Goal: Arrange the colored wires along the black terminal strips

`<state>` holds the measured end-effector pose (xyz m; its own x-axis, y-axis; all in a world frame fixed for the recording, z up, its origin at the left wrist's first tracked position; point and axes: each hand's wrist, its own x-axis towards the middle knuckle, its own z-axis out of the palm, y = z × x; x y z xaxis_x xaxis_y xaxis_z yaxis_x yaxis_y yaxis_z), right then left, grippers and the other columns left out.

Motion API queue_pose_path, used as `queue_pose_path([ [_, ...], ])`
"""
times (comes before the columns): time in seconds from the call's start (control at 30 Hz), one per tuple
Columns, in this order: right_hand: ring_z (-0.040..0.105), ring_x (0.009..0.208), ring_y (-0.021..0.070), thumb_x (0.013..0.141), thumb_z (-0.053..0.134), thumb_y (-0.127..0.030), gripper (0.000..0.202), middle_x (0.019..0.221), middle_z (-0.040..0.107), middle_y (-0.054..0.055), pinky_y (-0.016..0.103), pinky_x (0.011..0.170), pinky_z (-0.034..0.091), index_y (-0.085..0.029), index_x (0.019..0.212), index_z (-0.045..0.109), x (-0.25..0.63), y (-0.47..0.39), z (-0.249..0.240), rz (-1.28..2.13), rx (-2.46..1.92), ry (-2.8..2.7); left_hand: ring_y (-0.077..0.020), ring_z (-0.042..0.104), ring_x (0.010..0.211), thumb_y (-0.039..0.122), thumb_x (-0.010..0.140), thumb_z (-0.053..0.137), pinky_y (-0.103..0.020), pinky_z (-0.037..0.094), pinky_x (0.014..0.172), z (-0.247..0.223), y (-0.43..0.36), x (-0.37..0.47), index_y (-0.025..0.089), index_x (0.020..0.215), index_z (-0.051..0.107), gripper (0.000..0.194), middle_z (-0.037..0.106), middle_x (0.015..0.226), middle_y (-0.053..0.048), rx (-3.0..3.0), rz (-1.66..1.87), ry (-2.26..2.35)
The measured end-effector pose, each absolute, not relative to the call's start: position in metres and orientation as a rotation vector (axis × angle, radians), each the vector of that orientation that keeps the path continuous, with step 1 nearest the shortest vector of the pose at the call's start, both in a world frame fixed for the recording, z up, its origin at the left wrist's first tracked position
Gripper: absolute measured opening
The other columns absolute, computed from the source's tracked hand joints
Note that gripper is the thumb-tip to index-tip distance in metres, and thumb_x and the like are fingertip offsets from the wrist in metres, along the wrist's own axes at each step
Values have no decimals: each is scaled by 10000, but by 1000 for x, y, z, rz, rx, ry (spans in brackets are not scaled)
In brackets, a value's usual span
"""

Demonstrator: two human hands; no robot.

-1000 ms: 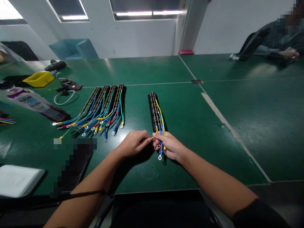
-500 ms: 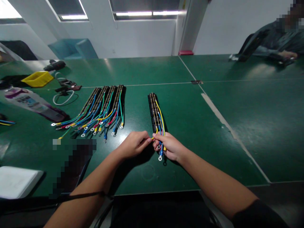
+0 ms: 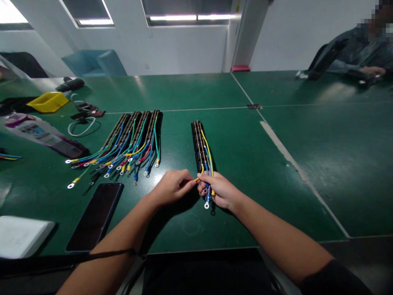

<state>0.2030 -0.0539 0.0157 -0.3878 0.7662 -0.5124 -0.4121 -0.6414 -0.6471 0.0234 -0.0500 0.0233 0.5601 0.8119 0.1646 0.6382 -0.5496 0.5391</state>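
while left hand pinches yellow wire, nearer right hand clasps other wires before black strip, stretching lengthwise away.

Pinching a yellow wire in the left hand and clasping coloured wires from a black strip in the right hand, toward the front edge of the counter, with four wired strips and a phone farther left.

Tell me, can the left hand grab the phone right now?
Probably, but it would have to let go first: the left hand is pinching a yellow wire. The phone lies on the table close by the left forearm, and nothing seems to be on top of it.
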Motion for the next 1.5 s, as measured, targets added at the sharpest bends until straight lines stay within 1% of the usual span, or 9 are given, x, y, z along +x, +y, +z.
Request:
queue_pose_path([
  [0.17,484,411,69,805,634,-180,160,471,497,-40,171,401,375,-140,708,513,203,-54,15,2062,-1065,-562,-94,468,541,355,937,421,-220,290,534,24,-50,24,146,787,567,295,559,609,8,2379,485,1173],
  [0.33,483,417,63,780,676,-194,185,475,498,-42,165,408,375,-139,713,513,204,-54,15,2075,-1053,-548,-96,509,588,364,904,495,-216,323,556,24,-48,22,155,812,595,250,607,675,-2,2434,571,1141],
  [0.53,479,413,62,801,643,-167,166,467,496,-40,160,404,371,-140,711,506,204,-54,17,2080,-1067,-529,-102,511,602,344,899,507,-223,338,573,19,-46,18,167,770,594,236,602,669,-1,2654,620,1109],
  [0.7,490,421,67,822,616,-165,140,471,498,-34,162,403,381,-129,717,530,203,-54,18,2055,-1112,-567,-122,522,614,347,945,408,-248,326,590,18,-49,20,164,802,587,293,608,689,-23,2781,431,1165],
  [0.83,485,421,68,798,657,-193,173,474,497,-37,165,400,381,-134,706,522,202,-54,17,2054,-1089,-572,-116,492,567,336,950,387,-243,291,551,22,-51,24,158,791,554,290,571,635,-13,2611,396,1228],
  [1.0,487,422,65,771,699,-259,230,476,498,-43,162,401,379,-142,704,512,202,-54,16,2044,-1064,-589,-101,492,568,367,913,459,-223,301,548,29,-54,26,151,794,579,275,583,645,-2,2351,495,1239],
  [1.13,485,409,65,789,677,-248,208,465,504,-42,168,412,396,-140,707,519,203,-54,15,2015,-1091,-617,-90,492,545,415,882,503,-199,311,509,31,-55,29,138,785,589,306,591,626,7,2051,553,1235],
  [1.3,484,412,66,785,679,-240,197,471,518,-35,175,417,399,-136,710,530,203,-54,12,2011,-1073,-638,-73,466,478,400,917,409,-186,316,464,27,-53,31,123,694,582,396,571,570,1,1776,466,1160],
  [1.5,467,405,63,773,689,-242,220,467,505,-41,174,405,381,-150,695,505,201,-55,12,2005,-1086,-627,-67,423,439,421,883,454,-179,293,425,28,-52,31,130,710,559,354,528,541,23,1649,408,1136],
])
